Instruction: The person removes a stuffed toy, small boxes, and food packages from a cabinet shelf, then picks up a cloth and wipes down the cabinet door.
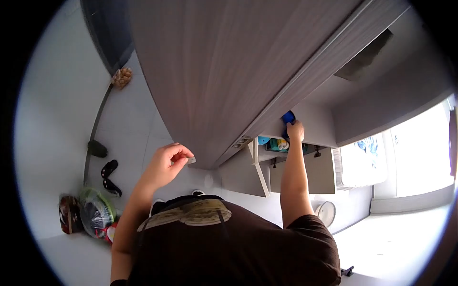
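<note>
My left hand (168, 162) pinches a small metal handle (191, 160) at the corner of a large wood-grain cabinet door (224, 71), which stands open and fills the upper middle of the view. My right arm reaches past the door's edge into the cabinet. My right hand (296, 130) is closed on a blue object (287, 117) on a shelf inside; most of that object is hidden by the door edge and my fingers. Just below my right hand, teal and blue items (272, 143) sit on a shelf.
A second, smaller grey door (260, 174) hangs open beneath the shelf. On the tiled floor to the left lie dark sandals (109, 168), a green bag (97, 213) and a brown bag (69, 214). Bright windows (415, 152) and a round white object (327, 212) are on the right.
</note>
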The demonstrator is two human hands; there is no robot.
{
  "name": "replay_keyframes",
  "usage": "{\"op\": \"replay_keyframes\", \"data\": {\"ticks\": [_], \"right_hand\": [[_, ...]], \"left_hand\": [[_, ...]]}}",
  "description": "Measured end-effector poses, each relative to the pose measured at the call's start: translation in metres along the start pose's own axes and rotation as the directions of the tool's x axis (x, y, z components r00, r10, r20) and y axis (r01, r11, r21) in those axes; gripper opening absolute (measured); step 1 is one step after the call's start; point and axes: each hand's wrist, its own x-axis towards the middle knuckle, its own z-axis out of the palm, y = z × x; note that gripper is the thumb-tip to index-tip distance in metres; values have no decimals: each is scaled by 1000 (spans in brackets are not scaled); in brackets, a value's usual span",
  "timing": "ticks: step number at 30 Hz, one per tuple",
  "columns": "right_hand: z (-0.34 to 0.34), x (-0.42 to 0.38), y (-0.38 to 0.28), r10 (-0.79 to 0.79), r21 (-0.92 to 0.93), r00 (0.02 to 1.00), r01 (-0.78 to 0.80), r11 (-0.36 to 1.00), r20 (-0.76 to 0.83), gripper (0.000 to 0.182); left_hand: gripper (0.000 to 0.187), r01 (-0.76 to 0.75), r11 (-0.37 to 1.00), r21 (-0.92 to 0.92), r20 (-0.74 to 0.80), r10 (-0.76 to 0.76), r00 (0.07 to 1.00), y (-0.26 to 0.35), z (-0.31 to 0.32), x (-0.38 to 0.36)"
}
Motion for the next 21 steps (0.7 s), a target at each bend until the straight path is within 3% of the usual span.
{"op": "replay_keyframes", "data": {"ticks": [1,2,3,4,5,6,7,8,10,11,13,14,16,17,18,21], "right_hand": [[10,-1,14,-2,294,998,-18,956,70,34],[10,-11,21,-26,561,991,-51,826,129,32],[9,-25,31,-12,772,980,-150,618,201,40],[-4,-58,32,-76,949,987,-111,295,139,42],[-24,-100,24,-119,996,991,-61,-68,53,45],[-44,-134,19,-262,962,965,-78,-262,7,58],[-69,-176,0,-303,894,953,-112,-434,-28,56],[-83,-207,-18,-379,855,917,-91,-510,-128,58],[-85,-253,-54,-409,818,894,-90,-568,-185,51],[-75,-261,-70,-611,766,759,-251,-592,-223,46],[-69,-297,-119,-760,823,629,-340,-456,-161,31],[-73,-314,-161,-892,858,432,-401,-320,-131,27],[-65,-345,-234,-963,944,267,-304,-127,-43,22],[-61,-368,-280,-947,922,313,-343,-181,-70,23],[-51,-385,-311,-939,864,342,-484,-138,41,26],[-18,-414,-393,-783,682,565,-682,-266,259,30]], "left_hand": [[12,0,1000,-15,8,0,1000,-5,-3,2],[12,-8,1000,-19,26,8,1000,-8,-7,4],[12,-3,999,-32,46,4,999,-12,-11,5],[12,3,999,-49,62,0,998,-14,-15,7],[12,-5,998,-55,70,9,998,-16,-22,8],[13,4,997,-71,102,3,995,-18,-29,9],[13,17,996,-83,133,-6,991,-21,-38,8],[13,17,997,-82,137,-5,990,-26,-49,6],[14,28,995,-100,247,-3,969,-39,-76,3],[16,5,996,-89,250,17,968,-46,-92,-2],[15,16,996,-84,242,5,970,-59,-130,-15],[15,19,995,-93,241,4,971,-67,-152,-22],[15,62,993,-96,185,-44,982,-81,-195,-37],[14,103,989,-103,149,-87,985,-87,-219,-44],[14,105,990,-89,132,-93,987,-93,-241,-51],[14,109,993,-45,-2,-109,994,-111,-309,-69]]}}
